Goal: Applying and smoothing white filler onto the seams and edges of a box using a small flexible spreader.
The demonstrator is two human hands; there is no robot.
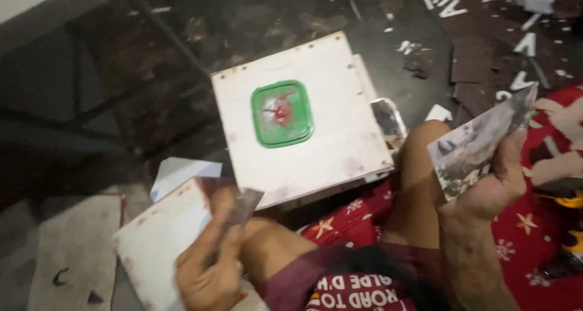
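Note:
My left hand (212, 262) grips a small dark, stiff scrap (243, 205) against a white board with reddish edges (155, 241) at the lower left. Raised at the right, my right hand (489, 186) holds a grey, smeared flat piece (477, 144) by its lower edge. Between the hands, a white square box (328, 141) rests on the dark floor. On top of the box lies a green square lid (282, 113) with a red smear at its centre. My knee (419, 165) rises just right of the box.
White cut-out shapes and scraps (522, 44) litter the dark floor at the upper right. A pale paper sheet (179, 171) lies left of the box. Red patterned cloth (546, 238) covers my lap. A grey mat (70, 256) lies at the lower left.

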